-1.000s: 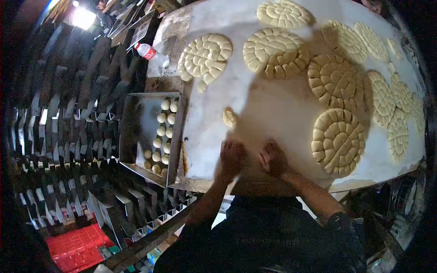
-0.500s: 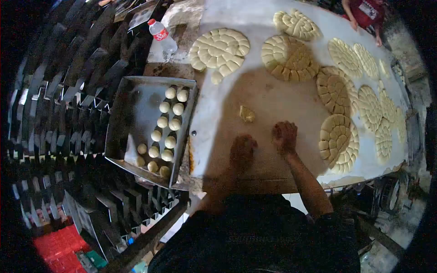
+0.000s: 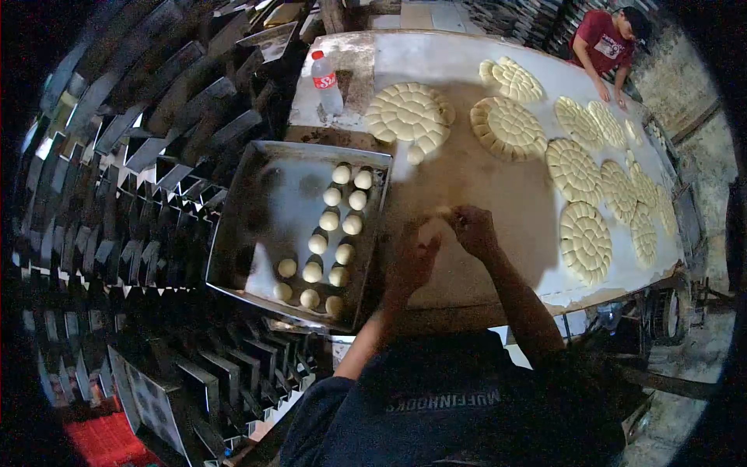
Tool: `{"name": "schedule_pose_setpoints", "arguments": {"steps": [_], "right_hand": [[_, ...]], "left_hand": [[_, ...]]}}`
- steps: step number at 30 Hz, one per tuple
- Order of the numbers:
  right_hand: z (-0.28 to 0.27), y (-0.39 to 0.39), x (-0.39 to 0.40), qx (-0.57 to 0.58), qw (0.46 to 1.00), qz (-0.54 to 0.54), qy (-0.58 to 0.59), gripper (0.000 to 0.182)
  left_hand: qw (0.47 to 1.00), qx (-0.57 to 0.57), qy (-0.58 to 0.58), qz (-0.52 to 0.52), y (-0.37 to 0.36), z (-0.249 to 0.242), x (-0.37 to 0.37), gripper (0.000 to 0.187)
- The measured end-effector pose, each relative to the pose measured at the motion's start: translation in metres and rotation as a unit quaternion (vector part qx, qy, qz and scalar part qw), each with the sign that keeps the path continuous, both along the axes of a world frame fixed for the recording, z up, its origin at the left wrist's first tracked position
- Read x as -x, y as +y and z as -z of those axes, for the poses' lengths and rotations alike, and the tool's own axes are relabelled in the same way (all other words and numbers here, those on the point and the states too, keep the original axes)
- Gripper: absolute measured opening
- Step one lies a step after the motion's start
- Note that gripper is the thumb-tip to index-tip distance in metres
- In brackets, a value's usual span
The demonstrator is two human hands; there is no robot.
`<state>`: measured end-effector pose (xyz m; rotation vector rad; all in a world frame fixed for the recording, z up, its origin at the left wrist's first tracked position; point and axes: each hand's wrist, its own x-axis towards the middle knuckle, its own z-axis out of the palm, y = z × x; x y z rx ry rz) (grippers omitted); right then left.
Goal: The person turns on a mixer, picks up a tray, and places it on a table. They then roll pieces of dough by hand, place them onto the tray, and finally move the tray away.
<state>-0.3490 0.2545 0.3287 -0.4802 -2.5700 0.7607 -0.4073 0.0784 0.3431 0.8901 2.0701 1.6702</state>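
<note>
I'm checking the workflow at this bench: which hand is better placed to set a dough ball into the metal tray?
Probably the left hand: it is on the side nearest the metal tray and its rows of dough balls. The right hand is farther over the table.

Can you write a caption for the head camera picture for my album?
Two hands, left hand and right hand, work dough on a floured table beside a tray of dough balls.

A bakery: dough rounds (image 3: 507, 127) cover the table (image 3: 436, 58), stacked tins (image 3: 156, 140) alongside.
</note>
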Motion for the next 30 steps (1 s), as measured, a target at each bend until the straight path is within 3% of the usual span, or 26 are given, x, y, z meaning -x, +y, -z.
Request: {"name": "schedule_pose_setpoints", "arguments": {"steps": [1,2,4,6,7,9,12,13,14,15,16,19,21,24,26,27,29,30], "right_hand": [[-0.018,-0.01,-0.005,0.046,0.998,-0.049,-0.011,0.028],[-0.031,-0.017,-0.011,0.093,0.991,-0.097,-0.023,0.034],[-0.048,-0.016,-0.022,0.129,0.987,-0.081,-0.042,0.034],[-0.049,-0.006,-0.034,0.162,0.983,-0.061,-0.054,0.034],[-0.04,0.003,-0.043,0.192,0.98,-0.033,-0.038,0.033],[-0.025,0.011,-0.062,0.222,0.975,-0.004,-0.021,0.033],[-0.002,0.013,-0.092,0.333,0.942,0.045,-0.011,0.031],[0.006,0.018,-0.102,0.255,0.966,0.031,0.03,0.033],[0.009,0.026,-0.11,0.174,0.982,0.017,0.07,0.036],[0.009,0.038,-0.121,0.179,0.981,0.02,0.072,0.036],[0.01,0.05,-0.134,0.128,0.989,0.02,0.074,0.032],[0.014,0.079,-0.165,0.042,0.995,0.024,0.087,0.026],[0.021,0.099,-0.181,-0.005,0.994,0.021,0.105,0.023],[0.05,0.133,-0.194,-0.016,0.993,0.109,0.044,0.02],[0.082,0.159,-0.204,-0.167,0.973,0.142,0.078,0.023],[0.071,0.165,-0.205,-0.172,0.971,0.141,0.085,0.023],[0.046,0.165,-0.222,0.135,0.987,0.09,0.0,0.033],[0.031,0.158,-0.23,0.128,0.988,0.09,0.003,0.033]], "left_hand": [[1.0,-0.002,0.003,-0.014,0.002,-0.003,0.004,0.035],[0.995,0.006,-0.094,0.039,0.009,-0.001,0.006,0.034],[0.978,0.012,-0.186,0.095,0.018,0.002,0.004,0.033],[0.992,-0.026,0.038,0.12,0.025,0.002,-0.002,0.028],[0.991,-0.028,0.042,0.125,0.03,0.003,-0.005,0.028],[0.981,-0.001,0.158,0.112,0.043,0.001,-0.014,0.024],[0.98,0.0,0.141,0.142,0.07,-0.001,-0.04,0.02],[0.979,0.006,0.141,0.147,0.079,-0.004,-0.048,0.02],[0.984,0.042,0.059,0.162,0.088,-0.015,-0.058,0.023],[0.981,0.079,-0.023,0.173,0.099,-0.02,-0.067,0.026],[0.98,0.088,-0.021,0.177,0.112,-0.017,-0.076,0.026],[0.913,0.257,0.102,0.298,0.145,0.005,-0.1,0.03],[0.9,0.244,0.146,0.332,0.161,0.021,-0.113,0.031],[0.906,0.194,0.146,0.348,0.171,0.028,-0.118,0.033],[0.916,0.162,0.133,0.343,0.174,0.026,-0.108,0.035],[0.924,0.151,0.12,0.329,0.174,0.023,-0.098,0.036],[0.928,0.224,0.187,0.231,0.174,0.02,-0.07,0.038],[0.866,0.357,0.329,0.123,0.173,0.013,-0.064,0.038]]}}
